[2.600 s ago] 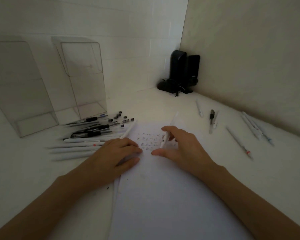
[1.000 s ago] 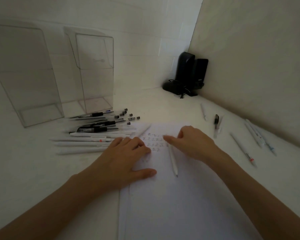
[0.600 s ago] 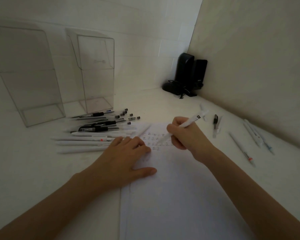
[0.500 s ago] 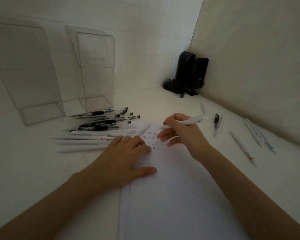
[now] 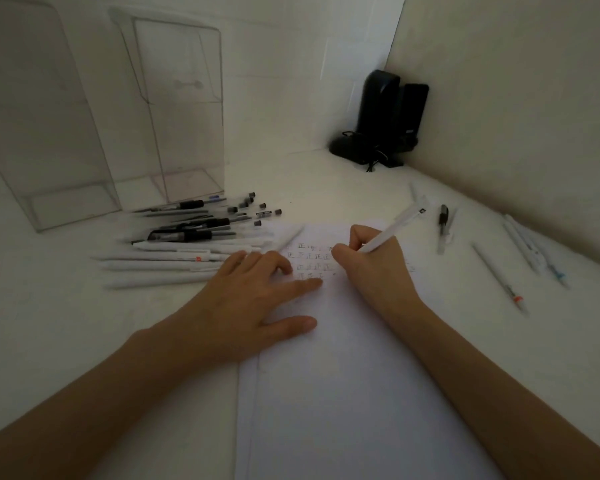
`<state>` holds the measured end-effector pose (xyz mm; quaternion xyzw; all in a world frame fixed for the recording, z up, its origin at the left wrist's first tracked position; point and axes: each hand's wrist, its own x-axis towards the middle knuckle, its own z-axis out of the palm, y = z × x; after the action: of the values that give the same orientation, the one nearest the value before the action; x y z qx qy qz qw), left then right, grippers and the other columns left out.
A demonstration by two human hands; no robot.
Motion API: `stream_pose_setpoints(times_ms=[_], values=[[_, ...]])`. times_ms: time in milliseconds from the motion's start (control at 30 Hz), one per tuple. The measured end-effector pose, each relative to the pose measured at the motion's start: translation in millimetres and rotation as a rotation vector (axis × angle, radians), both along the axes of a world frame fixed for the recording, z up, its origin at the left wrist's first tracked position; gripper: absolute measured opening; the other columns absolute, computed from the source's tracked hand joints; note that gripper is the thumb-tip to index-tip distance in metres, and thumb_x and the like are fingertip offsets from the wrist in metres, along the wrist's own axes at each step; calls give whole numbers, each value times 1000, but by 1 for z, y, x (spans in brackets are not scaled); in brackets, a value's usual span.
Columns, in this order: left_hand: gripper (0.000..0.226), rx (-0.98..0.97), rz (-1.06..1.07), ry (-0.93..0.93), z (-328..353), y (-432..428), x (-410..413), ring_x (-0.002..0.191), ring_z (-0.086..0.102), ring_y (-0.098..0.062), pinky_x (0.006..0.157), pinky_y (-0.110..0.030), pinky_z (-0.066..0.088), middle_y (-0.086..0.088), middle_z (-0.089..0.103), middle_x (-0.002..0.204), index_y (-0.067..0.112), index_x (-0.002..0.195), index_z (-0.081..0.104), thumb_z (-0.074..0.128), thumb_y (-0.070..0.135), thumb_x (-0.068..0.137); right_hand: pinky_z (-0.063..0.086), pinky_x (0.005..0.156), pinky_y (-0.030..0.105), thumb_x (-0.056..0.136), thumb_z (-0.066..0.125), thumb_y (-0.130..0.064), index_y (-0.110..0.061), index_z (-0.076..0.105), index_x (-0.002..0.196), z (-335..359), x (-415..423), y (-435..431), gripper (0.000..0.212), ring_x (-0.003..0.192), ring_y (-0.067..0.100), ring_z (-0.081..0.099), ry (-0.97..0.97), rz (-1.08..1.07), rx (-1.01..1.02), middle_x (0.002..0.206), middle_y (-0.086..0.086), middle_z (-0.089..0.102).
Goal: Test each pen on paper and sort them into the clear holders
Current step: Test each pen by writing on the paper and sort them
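Head view — white pen [image 5: 392, 230] in right hand [image 5: 371, 268], over paper [image 5: 343, 375].

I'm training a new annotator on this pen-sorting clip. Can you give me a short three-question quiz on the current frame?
1. True or false: the right hand holds a white pen in a writing grip over the paper.
2. What is the left hand doing?
A. lying flat on the paper
B. lifting a black pen
C. reaching into a holder
3. Fill in: both clear holders appear ____ of pens.

Key
1. True.
2. A; palm down, fingers spread beside the rows of test marks.
3. Empty; the pile of pens lies on the table in front of them.
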<state>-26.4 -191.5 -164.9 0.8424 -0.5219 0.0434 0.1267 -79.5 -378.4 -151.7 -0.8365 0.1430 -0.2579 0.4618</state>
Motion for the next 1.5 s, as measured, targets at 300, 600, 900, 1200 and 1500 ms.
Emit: stream_pose_setpoints(times_ms=[300, 600, 900, 1200, 1500], values=[[70, 141, 19, 38, -1, -1, -1, 140, -9, -8, 106, -32, -18, 11, 7, 152, 61, 133, 9, -4, 79, 66, 22, 41, 14, 75, 59, -6, -13, 34, 60, -4, 2, 1, 30, 45, 5, 27, 62, 30, -98, 50, -5, 29], [73, 145, 19, 31, 0, -1, -2, 140, -8, -10, 108, -34, -14, 10, 6, 152, 59, 135, 8, -6, 78, 66, 21, 39, 15, 74, 59, -4, -15, 30, 58, -3, 2, 2, 35, 43, 6, 25, 48, 32, -114, 49, -5, 25], [73, 134, 18, 33, 0, -1, -1, 139, -9, -8, 108, -33, -14, 11, 6, 152, 61, 134, 9, -6, 78, 65, 21, 40, 14, 75, 58, -5, -12, 35, 60, -2, 1, 2, 29, 44, 6, 26, 54, 35, -95, 51, -2, 28], [70, 113, 0, 33, -2, 0, 1, 140, -7, -10, 108, -33, -13, 10, 9, 152, 60, 134, 12, -4, 80, 68, 24, 44, 18, 75, 59, -9, -17, 31, 57, -1, 0, 3, 34, 45, 6, 27, 107, 39, -137, 49, -7, 28], [77, 61, -12, 35, -1, 0, 3, 140, 4, -10, 111, -35, -6, 11, 21, 149, 52, 135, 26, -3, 80, 70, 31, 44, 17, 86, 63, -28, -16, 41, 66, 2, -3, 2, 33, 47, 6, 38, -24, -32, -102, 56, 2, 46]])
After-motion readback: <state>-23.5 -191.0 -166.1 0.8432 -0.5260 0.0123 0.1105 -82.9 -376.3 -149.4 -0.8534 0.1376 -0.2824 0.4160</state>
